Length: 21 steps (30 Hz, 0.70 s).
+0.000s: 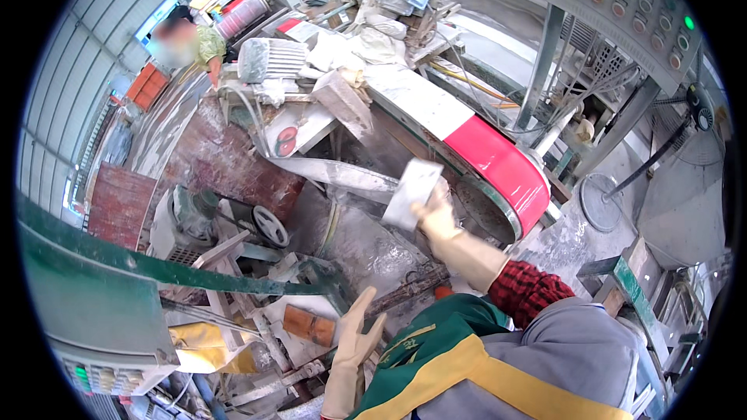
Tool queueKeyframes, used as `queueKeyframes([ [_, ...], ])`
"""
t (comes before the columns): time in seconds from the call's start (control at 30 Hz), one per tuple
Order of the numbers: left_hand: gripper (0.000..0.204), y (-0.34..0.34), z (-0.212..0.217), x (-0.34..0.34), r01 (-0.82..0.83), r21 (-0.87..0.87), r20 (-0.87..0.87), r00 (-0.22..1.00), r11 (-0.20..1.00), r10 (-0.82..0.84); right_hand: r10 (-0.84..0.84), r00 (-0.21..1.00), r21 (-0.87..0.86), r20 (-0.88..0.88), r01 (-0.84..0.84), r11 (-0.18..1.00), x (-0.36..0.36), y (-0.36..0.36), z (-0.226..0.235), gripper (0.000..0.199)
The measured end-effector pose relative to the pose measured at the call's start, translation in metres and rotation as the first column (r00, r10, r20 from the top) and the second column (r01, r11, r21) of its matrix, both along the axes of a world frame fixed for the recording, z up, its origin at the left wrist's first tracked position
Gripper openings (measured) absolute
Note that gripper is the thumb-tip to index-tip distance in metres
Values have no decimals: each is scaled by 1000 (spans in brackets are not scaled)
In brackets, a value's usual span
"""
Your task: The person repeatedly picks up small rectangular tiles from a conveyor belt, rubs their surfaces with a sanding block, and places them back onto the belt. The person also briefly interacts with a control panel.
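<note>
My right hand (442, 225), in a cream glove, grips the edge of a pale, flat rectangular tile (411, 196). The tile is held up at a tilt in front of the machine's red rounded end cover (502, 175). Low in the view my left hand (355, 342), gloved the same way, has its thumb and fingers spread and holds nothing. Nearest to it, just to its left, lies an orange-brown block (309, 325) on a pale board.
Upper right stands a control panel (622, 0) with lit green buttons. A green beam (233, 280) crosses at left above a handwheel (270, 225). A co-worker (208, 45) is at the far left, beyond a dusty motor (272, 60). A round metal base (601, 201) stands at right.
</note>
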<state>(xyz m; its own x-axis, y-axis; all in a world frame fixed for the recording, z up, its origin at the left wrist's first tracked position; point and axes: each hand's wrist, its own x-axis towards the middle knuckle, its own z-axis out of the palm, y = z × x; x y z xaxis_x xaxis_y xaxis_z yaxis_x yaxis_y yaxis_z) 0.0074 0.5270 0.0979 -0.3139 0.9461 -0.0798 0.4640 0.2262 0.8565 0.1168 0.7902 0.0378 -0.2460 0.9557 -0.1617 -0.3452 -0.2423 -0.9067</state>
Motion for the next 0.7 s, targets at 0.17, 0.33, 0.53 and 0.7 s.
queueKeyframes([
  [0.17, 49, 4, -14, -1, -136, -172, 190, 967, 976, 168, -254, 953, 63, 166, 247, 967, 48, 144, -39, 73],
  [0.33, 49, -12, -23, -1, -284, -274, 293, 885, 919, 361, -404, 909, 175, 101, 384, 907, 61, 222, -103, 67],
  [0.53, 48, -32, -35, 0, -405, -319, 332, 799, 857, 502, -436, 875, 203, 210, 397, 895, 52, 228, -107, 58],
  [0.7, 46, -41, -46, 0, -429, -350, 322, 780, 833, 537, 93, 677, -105, 730, -23, 994, 80, 235, -66, 55],
])
